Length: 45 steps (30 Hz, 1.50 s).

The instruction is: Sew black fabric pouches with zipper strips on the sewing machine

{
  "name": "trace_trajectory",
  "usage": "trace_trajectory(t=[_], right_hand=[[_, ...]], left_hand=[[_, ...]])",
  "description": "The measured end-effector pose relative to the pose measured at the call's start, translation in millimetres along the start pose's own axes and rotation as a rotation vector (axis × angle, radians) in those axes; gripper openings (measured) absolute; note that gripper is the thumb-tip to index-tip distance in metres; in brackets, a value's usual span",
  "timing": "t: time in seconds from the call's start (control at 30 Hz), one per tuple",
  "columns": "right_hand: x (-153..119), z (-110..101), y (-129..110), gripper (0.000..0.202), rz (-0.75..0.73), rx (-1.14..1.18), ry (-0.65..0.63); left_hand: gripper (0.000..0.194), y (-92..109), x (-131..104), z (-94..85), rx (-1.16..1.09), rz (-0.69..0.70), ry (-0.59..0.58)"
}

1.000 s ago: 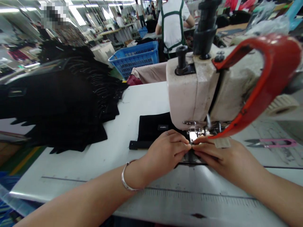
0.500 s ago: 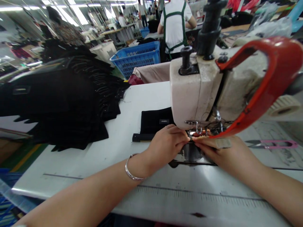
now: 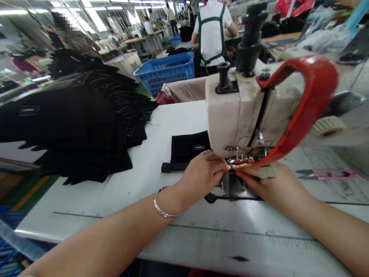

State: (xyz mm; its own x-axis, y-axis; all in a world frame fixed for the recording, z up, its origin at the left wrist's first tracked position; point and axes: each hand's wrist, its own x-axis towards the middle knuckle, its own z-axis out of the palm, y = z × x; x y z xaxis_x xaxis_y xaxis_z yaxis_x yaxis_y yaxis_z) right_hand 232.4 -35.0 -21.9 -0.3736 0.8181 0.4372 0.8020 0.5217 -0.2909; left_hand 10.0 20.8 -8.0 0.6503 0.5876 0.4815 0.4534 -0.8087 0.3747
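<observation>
A black fabric piece (image 3: 184,148) with a small label lies flat on the sewing table, its right part running under the head of the sewing machine (image 3: 225,115). My left hand (image 3: 203,173), with a silver bracelet at the wrist, pinches the near edge of this piece just in front of the needle area. Opposite it, my right hand (image 3: 268,181) has thumb and fingers pressed together on the fabric edge, partly hidden behind the red curved guard (image 3: 305,100). The two sets of fingertips almost meet. Needle and stitching cannot be made out.
Pink-handled thread snips (image 3: 328,174) lie right of my right hand. A tall stack of black fabric pieces (image 3: 72,127) covers the table's left side. Beyond the table stand a blue basket (image 3: 167,71) and a person in a white shirt (image 3: 213,32). A ruler scale (image 3: 230,232) marks the front.
The view has shifted slightly, so the machine and snips appear a little further left. Both hands keep nearly the same hold, and the fabric shows no clear movement.
</observation>
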Motion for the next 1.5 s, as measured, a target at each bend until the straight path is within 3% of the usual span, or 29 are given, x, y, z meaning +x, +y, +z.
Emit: trace_trajectory(t=[0.4, 0.63, 0.8, 1.07, 1.2, 1.27, 1.33, 1.4, 1.43, 1.5], right_hand=[[-1.4, 2.0, -1.8, 0.020, 0.040, 0.021, -0.005], [-0.3, 5.9, -1.8, 0.019, 0.111, 0.112, -0.025], [4.6, 6.6, -8.7, 0.016, 0.078, 0.085, -0.025], [9.4, 13.0, -9.5, 0.019, 0.063, 0.080, 0.033], [8.5, 9.7, -10.5, 0.019, 0.046, 0.107, 0.101], [9.0, 6.6, -10.9, 0.019, 0.039, 0.113, 0.141], [9.7, 3.8, -11.2, 0.018, 0.035, 0.109, 0.175], [9.1, 1.5, -11.4, 0.017, 0.022, 0.102, 0.197], [7.9, 0.4, -11.5, 0.017, 0.009, 0.101, 0.202], [3.7, -2.0, -11.3, 0.017, -0.029, 0.106, 0.208]], left_hand=[[0.011, 0.3, 0.7, 0.2, -0.022, -0.004, 0.018], [0.011, -0.9, -0.2, 1.1, -0.012, -0.050, -0.037], [0.016, 0.1, 0.7, -2.2, -0.017, -0.005, -0.008], [0.017, -9.3, -1.6, 3.1, -0.060, -0.080, -0.062], [0.016, -7.5, 5.3, -9.4, -0.039, -0.134, -0.092], [0.028, -0.8, 4.4, -21.7, 0.012, -0.148, -0.183], [0.067, 8.5, -8.9, -30.9, 0.089, -0.148, -0.319], [0.101, 17.5, -39.2, -32.9, 0.176, -0.138, -0.443], [0.108, 21.2, -60.8, -32.2, 0.220, -0.116, -0.488], [0.095, 27.3, -113.4, -33.7, 0.324, -0.074, -0.472]])
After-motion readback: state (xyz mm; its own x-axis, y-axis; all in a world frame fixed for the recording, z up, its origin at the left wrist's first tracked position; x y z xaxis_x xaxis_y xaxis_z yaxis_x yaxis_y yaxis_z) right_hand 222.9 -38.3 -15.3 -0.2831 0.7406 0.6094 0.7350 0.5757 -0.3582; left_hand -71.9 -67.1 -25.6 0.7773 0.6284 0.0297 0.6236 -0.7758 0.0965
